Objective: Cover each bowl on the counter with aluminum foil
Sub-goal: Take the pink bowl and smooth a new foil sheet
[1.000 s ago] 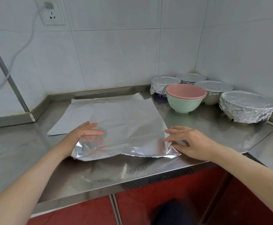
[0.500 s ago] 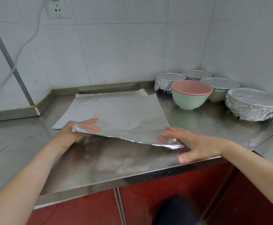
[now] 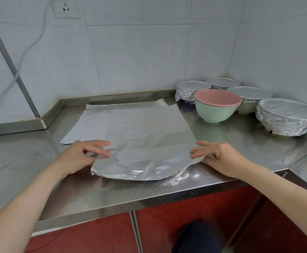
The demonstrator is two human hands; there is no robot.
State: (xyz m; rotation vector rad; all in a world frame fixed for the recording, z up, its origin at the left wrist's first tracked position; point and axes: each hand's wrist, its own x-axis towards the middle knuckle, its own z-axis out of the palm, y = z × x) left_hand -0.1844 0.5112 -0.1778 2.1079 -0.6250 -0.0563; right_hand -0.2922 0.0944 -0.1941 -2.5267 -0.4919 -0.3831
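A large sheet of aluminum foil [image 3: 138, 136] lies on the steel counter [image 3: 231, 143], its near edge curled up. My left hand [image 3: 83, 154] pinches the near left corner of the sheet. My right hand [image 3: 216, 154] pinches the near right corner. Behind the sheet to the right stands a pink bowl [image 3: 217, 97] nested in a green bowl [image 3: 213, 114], both uncovered. Several foil-covered bowls stand around them: one at far right [image 3: 286, 117], one behind [image 3: 249, 94], one at the back left [image 3: 191, 88] and one in the corner [image 3: 222, 83].
More foil sheets [image 3: 70, 137] show under the top one at its left. White tiled walls close the back and right. A wall socket [image 3: 65, 8] with a cable hangs top left. Red cabinet doors [image 3: 185, 225] sit below the counter's front edge.
The foil's near edge, lifted off the counter half a second ago, has come back down and nearer to me. Both hands now pinch its near corners.
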